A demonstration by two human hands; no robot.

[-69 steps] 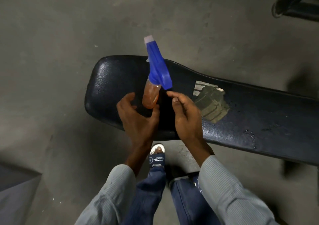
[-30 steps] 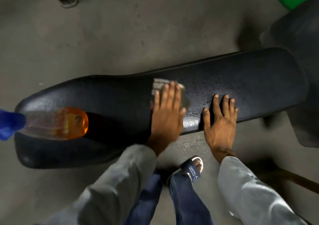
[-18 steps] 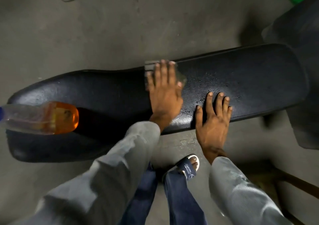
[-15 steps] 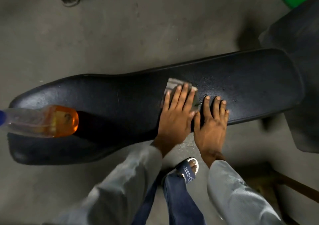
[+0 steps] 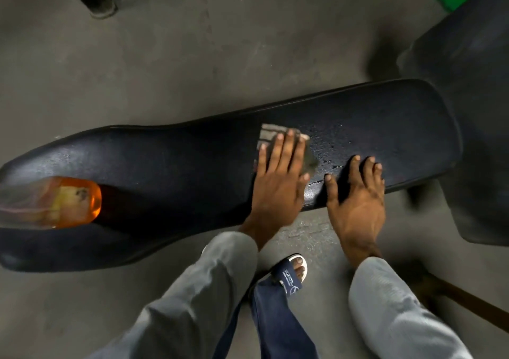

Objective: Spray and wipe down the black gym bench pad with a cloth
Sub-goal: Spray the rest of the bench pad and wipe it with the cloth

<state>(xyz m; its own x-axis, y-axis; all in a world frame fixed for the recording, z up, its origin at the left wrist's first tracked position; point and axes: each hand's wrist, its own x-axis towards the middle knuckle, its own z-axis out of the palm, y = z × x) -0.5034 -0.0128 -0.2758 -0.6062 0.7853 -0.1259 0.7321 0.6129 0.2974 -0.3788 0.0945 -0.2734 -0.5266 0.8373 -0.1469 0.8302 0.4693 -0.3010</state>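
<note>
Wiping is the step in hand: the left hand (image 5: 279, 182) lies flat on the grey cloth (image 5: 278, 138), fingers straight and close together, pressing it onto the black bench pad (image 5: 170, 165) about midway along its length. The right hand (image 5: 358, 196) rests just to the right of it, palm at the near edge, fingers slightly spread and flat on the bare vinyl, holding nothing. It seems to brace the body.

Beads of liquid stand on the pad just right of the cloth and around the right hand's fingertips (image 5: 356, 158). The surface to the left of the cloth looks duller and free of beads, though the dim light makes that hard to judge.

To do this well, the palm should keep even weight over the whole cloth so no corner curls up, and the strokes should overlap, running from the far edge to the near one and working rightward into the wet patch. The right hand sits on wet vinyl, so it would need to shift aside for that strip to be covered.

The spray bottle (image 5: 55, 201), with orange liquid inside, lies on its side at the wide left end of the pad, well apart from both hands. That end would need it lifted to be wiped.
</note>
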